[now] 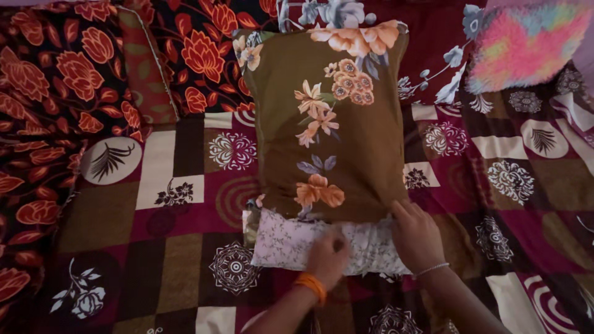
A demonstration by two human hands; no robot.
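While the brown floral pillowcase [331, 124] stretched toward twelve o'clock, both hands, the left hand [328, 260] and right hand [416, 238], pressed flat, fingers loosely closed, on the pale pillow [284, 244] end protruding at six o'clock.

Patchwork bedspread [185, 247], maroon, brown and cream squares, covers the bed. Black-and-orange floral cloth [55, 93] lies left. Fluffy multicoloured cushion [526, 40] sits top right.

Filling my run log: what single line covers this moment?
left hand: pressing pillow | right hand: at pillowcase opening | pillow: partly inside | surface: patterned bedspread
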